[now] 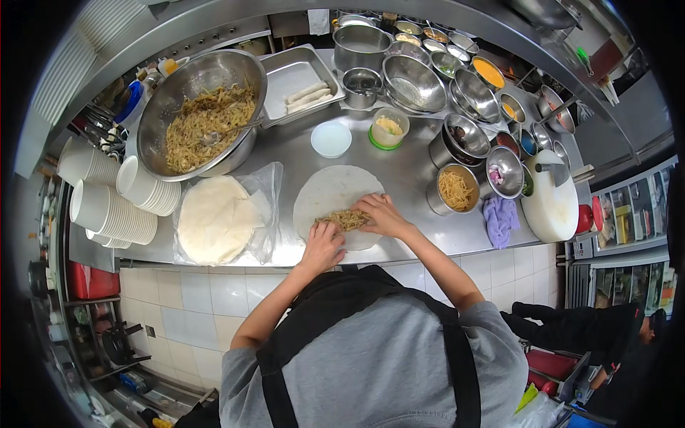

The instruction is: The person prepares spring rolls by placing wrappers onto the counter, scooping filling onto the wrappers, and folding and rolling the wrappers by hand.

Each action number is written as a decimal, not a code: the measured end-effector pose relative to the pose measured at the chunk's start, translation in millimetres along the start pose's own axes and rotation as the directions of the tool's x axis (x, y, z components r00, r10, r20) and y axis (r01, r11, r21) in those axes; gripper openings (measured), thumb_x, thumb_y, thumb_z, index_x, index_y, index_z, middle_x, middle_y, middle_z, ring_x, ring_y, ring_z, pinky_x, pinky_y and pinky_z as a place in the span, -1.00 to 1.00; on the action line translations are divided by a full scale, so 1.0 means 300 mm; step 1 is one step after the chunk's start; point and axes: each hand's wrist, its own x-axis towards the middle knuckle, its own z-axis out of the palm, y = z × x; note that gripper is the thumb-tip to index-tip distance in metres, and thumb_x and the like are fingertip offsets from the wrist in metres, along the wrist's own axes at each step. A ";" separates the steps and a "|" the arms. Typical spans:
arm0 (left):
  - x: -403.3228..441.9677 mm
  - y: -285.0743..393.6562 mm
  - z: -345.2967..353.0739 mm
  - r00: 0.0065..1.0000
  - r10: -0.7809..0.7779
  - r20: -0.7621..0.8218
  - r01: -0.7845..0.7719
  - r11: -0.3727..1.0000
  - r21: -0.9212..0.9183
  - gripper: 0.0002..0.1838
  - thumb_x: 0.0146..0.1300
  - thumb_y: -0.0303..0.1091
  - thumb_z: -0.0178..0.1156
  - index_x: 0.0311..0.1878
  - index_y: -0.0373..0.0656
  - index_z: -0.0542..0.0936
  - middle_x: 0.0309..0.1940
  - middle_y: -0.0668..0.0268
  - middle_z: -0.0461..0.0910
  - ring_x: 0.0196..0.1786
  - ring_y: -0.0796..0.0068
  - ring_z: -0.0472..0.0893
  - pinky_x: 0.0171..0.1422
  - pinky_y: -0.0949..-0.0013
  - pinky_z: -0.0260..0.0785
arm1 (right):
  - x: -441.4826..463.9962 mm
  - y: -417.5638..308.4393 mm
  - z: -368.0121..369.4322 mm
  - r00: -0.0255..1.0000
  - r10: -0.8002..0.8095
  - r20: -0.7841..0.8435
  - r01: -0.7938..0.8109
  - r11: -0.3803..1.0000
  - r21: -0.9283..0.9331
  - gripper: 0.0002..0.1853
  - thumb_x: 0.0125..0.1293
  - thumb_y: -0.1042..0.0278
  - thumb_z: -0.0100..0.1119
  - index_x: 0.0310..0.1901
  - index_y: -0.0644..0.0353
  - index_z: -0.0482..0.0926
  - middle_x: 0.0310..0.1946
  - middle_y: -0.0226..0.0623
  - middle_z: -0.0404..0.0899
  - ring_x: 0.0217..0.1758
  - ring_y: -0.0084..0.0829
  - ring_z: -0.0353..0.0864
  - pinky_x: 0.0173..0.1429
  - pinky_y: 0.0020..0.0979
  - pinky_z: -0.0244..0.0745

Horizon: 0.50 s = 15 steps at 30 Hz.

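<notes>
A round, pale wrapper sheet lies flat on the steel counter in front of me. Across its near half sits a log of shredded cooked filling. My left hand curls its fingers over the left end of that log. At the right end, my right hand presses with bent fingers against the filling. The fingertips are partly hidden in the filling. To the left, a stack of similar wrapper sheets rests on clear plastic. Beyond it stands a large steel bowl of the same filling with a spoon in it.
Several finished white rolls lie in a metal tray. A pale blue dish and a green-based tub stand behind the wrapper. Paper bowls are stacked left. Steel bowls and a purple cloth are at right. Another person is right.
</notes>
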 end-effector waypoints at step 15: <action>0.042 -0.029 0.006 0.933 -0.284 -0.219 0.232 0.943 -0.238 -0.89 -0.03 -0.36 0.30 -0.39 -0.07 0.59 -0.19 0.26 0.37 -0.07 0.20 0.35 -0.01 0.19 0.15 | -0.055 -0.039 -0.012 0.979 -0.149 -0.141 0.156 0.987 0.042 -0.78 0.02 0.30 0.34 -0.27 0.03 0.55 0.17 -0.27 0.32 0.32 -0.14 0.16 0.34 -0.06 -0.02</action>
